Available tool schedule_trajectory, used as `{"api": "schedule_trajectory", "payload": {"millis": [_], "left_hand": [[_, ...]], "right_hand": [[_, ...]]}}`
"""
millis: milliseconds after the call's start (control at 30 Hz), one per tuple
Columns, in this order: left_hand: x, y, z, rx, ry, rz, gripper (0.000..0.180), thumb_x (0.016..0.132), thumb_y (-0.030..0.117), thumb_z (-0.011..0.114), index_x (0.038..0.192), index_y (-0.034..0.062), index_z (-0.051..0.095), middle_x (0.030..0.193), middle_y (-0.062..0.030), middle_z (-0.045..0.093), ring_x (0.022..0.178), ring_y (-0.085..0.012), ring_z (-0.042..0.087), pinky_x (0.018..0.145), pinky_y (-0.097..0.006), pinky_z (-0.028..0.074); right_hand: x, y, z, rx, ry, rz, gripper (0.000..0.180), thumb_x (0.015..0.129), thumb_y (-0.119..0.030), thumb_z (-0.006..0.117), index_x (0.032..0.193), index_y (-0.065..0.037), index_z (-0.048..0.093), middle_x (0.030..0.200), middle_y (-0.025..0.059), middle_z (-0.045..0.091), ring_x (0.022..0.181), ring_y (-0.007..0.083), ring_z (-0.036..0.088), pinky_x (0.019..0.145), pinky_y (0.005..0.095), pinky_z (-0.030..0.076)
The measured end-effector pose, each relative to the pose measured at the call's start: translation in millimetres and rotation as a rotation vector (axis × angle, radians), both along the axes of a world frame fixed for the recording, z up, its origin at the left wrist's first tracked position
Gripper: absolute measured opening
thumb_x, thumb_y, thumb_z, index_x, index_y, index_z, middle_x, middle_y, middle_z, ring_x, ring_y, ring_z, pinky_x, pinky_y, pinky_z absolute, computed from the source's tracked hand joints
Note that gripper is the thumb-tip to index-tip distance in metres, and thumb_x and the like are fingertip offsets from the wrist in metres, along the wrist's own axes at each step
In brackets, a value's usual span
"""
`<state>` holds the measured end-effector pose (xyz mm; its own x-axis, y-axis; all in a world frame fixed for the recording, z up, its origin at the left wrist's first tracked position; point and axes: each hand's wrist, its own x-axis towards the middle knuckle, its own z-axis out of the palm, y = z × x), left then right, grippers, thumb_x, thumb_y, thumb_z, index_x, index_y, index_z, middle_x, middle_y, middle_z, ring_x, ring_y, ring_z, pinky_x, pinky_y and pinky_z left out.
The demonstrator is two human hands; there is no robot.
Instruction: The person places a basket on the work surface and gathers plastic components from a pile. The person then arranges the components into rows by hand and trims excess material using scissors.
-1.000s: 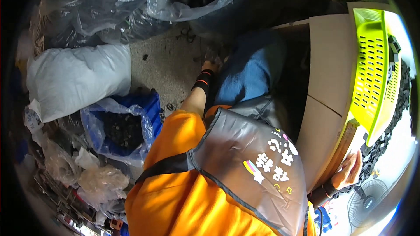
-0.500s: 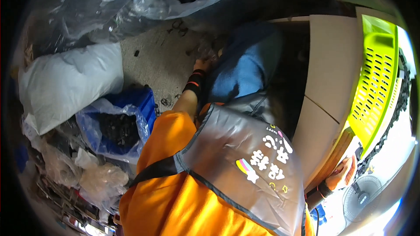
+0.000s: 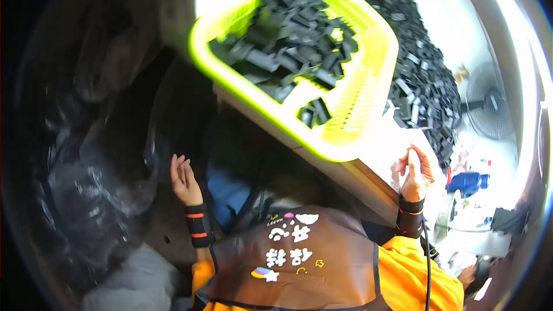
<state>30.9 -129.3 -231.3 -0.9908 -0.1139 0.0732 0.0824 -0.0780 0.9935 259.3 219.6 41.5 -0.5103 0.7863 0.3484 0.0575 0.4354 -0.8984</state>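
Note:
My left hand point(image 3: 185, 179) is raised to the left of my apron, in shadow, with its fingers stretched out and nothing seen in them. On the right, my right hand point(image 3: 417, 174) rests over the bright near part of the table. Its fingers are loosely bent and apart, and I see nothing held in them. Ahead of it stands a yellow-green plastic basket point(image 3: 368, 80) with slotted walls, partly filled with small black rectangular pieces point(image 3: 296, 34). Beside the basket spreads a large heap of similar black pieces point(image 3: 417, 75), just beyond my right hand.
The wooden table edge point(image 3: 377, 189) runs diagonally before me. A fan point(image 3: 489, 103) and a blue object point(image 3: 468, 183) are on the right. Clear plastic sheeting point(image 3: 92, 184) hangs at the left, above a pale sack point(image 3: 135, 282). A black cable point(image 3: 427, 265) runs down past my right sleeve.
My view has turned from the floor toward the table. My left hand has come up from beside my leg near the floor. The basket now shows from above with its contents.

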Motion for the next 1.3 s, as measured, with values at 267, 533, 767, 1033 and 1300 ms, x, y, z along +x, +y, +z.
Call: {"api": "schedule_trajectory", "payload": {"millis": [267,533,767,1033,1300], "left_hand": [[39,93,188,-0.134,0.751,-0.497,0.015,0.087,-0.009,0.051,0.101,-0.005,0.056,0.084,-0.0191,0.065,0.073,-0.0317,0.067,0.067,-0.038,0.055],[71,176,248,-0.009,1.204,-0.966,0.032,0.072,-0.009,0.066,0.104,-0.0046,0.062,0.092,-0.0171,0.065,0.071,-0.029,0.065,0.061,-0.037,0.055],[50,243,271,-0.309,1.26,-1.036,0.031,0.075,-0.004,0.07,0.105,-0.0055,0.062,0.102,-0.0198,0.062,0.09,-0.0348,0.063,0.078,-0.04,0.052],[38,324,271,-0.958,1.066,-0.965,0.11,0.069,0.059,0.078,0.154,0.0176,0.021,0.155,-0.0264,0.013,0.142,-0.0515,0.009,0.1,-0.078,0.019],[42,351,269,-1.045,0.942,-1.078,0.114,0.067,0.063,0.078,0.154,0.0195,0.019,0.153,-0.0278,0.016,0.14,-0.0568,0.003,0.094,-0.083,0.02]], "right_hand": [[47,31,27,0.404,-0.014,-0.084,0.024,0.094,0.005,0.051,0.115,0.004,0.062,0.08,0.0097,0.065,0.061,0.0109,0.058,0.053,0.0197,0.043],[130,72,114,1.101,0.052,-0.61,0.024,0.093,0.004,0.054,0.116,0.004,0.06,0.108,0.0117,0.062,0.09,0.0172,0.059,0.078,0.0272,0.048],[277,90,174,1.067,0.132,-1.315,0.048,0.094,-0.024,0.061,0.136,-0.006,0.047,0.135,0.0125,0.046,0.119,0.0239,0.048,0.097,0.038,0.045],[382,138,189,0.671,0.55,-0.988,0.043,0.091,-0.025,0.067,0.123,0.003,0.061,0.122,0.0111,0.062,0.111,0.0203,0.057,0.095,0.0366,0.047],[419,151,183,0.56,0.518,-0.792,0.042,0.091,-0.019,0.068,0.125,0.004,0.06,0.125,0.0114,0.061,0.116,0.0198,0.055,0.098,0.0348,0.046]]}}
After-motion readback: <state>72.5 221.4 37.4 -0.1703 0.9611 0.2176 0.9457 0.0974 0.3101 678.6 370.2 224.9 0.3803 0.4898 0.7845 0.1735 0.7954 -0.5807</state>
